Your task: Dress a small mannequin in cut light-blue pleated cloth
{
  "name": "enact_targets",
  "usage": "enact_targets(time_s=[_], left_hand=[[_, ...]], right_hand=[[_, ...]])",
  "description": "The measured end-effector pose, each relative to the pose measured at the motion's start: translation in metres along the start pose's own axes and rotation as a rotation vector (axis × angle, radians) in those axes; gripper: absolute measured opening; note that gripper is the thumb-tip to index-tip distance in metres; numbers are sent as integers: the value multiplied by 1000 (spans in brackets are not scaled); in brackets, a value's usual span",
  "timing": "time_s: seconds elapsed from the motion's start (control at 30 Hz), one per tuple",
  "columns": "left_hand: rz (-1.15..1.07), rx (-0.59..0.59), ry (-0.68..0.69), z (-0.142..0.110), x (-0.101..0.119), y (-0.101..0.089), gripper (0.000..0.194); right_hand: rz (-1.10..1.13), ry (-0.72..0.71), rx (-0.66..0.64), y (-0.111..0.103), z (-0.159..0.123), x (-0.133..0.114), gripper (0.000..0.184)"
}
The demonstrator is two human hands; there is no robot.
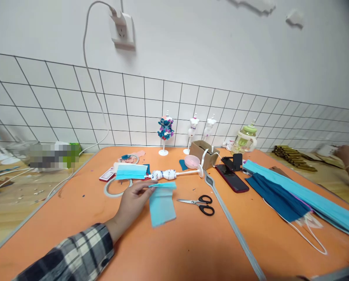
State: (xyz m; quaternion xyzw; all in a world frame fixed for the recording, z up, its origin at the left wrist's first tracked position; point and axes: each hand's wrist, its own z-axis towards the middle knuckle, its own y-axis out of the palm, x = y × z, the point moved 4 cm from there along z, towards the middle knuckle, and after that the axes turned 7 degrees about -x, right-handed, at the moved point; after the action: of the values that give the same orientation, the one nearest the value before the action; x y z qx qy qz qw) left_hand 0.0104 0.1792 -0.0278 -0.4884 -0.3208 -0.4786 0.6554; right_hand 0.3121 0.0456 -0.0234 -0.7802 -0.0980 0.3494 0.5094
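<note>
One left hand (135, 199) pinches the top edge of a light blue sheet (162, 207) between thumb and fingers over the orange mat (165, 253), with the sheet left of the black-handled scissors (195, 202) and in front of a white mannequin (164, 174) lying flat.

"What does the left hand (136, 198) have?"

"A pale-blue sheet (162, 208), pinched near its upper left corner between thumb and fingers, over the orange mat (174, 253)."

"And close by?"

"Black-handled scissors (195, 202) lie just to the right, tips pointing toward the sheet. Beyond the hand, a small white dress form (164, 175) lies on its side, its base near a pink bowl (192, 163)."

"Farther back?"

"Three more forms stand upright, the leftmost one wearing a ruffled blue-and-purple outfit (165, 128). At the far right, another person's hand (348, 155) shows."
</note>
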Motion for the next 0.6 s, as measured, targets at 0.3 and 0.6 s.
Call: enact_targets(time_s=[0.3,0.6], left_hand=[[39,-40,127,-13,-1,2,18],[164,-166,263,-14,6,9,12]], right_hand=[[-29,-359,755,-50,155,-15,70],[74,-338,710,-41,154,-15,38]])
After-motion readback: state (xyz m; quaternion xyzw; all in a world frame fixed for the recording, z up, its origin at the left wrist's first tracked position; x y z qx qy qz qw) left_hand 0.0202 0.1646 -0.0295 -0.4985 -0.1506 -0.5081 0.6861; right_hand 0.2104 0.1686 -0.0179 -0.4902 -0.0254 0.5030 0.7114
